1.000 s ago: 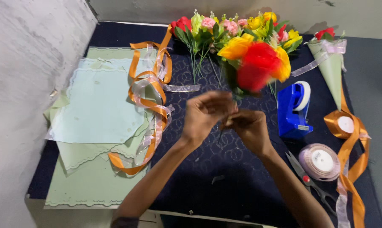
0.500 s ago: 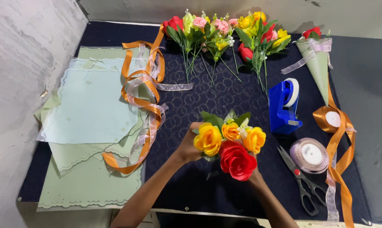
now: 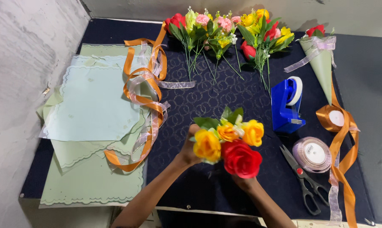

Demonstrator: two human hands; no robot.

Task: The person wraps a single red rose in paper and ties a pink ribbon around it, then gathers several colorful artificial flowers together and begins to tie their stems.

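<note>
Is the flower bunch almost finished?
Partly. One green paper cone with a red rose already lies wrapped and ribboned. The left hand and right hand hold a bunch of yellow and red roses, still unwrapped. Green paper sheets and loose flower stems lie unused.

Mostly hidden behind the held bouquet [image 3: 229, 141]: the right hand [image 3: 244, 183], grip impossible to judge, and the fingers of the left hand [image 3: 190, 150]. Stems out of sight below the blooms. Cut off at the bottom edge: both forearms and the orange ribbon [image 3: 345, 169].
</note>
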